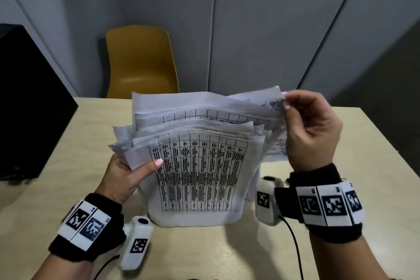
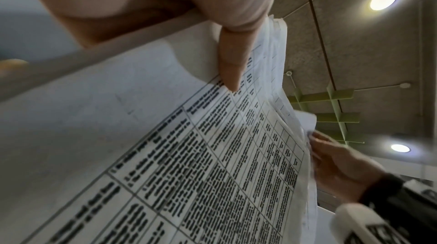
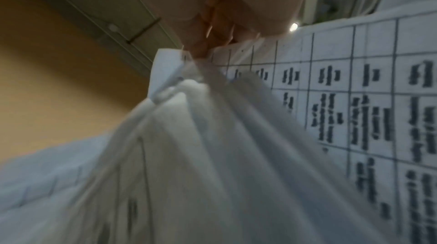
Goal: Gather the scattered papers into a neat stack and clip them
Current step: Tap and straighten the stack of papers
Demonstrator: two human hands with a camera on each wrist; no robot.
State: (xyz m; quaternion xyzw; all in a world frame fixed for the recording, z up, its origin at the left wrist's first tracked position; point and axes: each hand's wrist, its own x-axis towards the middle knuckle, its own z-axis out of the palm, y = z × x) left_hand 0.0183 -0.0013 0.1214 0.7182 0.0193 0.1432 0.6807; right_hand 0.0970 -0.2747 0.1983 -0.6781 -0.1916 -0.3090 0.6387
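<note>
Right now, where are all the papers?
In the head view, the papers stand on edge mid-table, left hand gripping one side, right hand pinching the top corner.

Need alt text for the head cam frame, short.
Two hands hold an uneven bundle of printed papers upright on a beige table; the left hand grips its left edge, the right hand pinches a top corner. A yellow chair stands behind.

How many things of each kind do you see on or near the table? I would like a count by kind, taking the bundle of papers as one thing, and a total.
Bundle of papers: 1
Hands holding it: 2, left hand and right hand
Table: 1
Yellow chair: 1
Black box: 1
Total: 6
</note>
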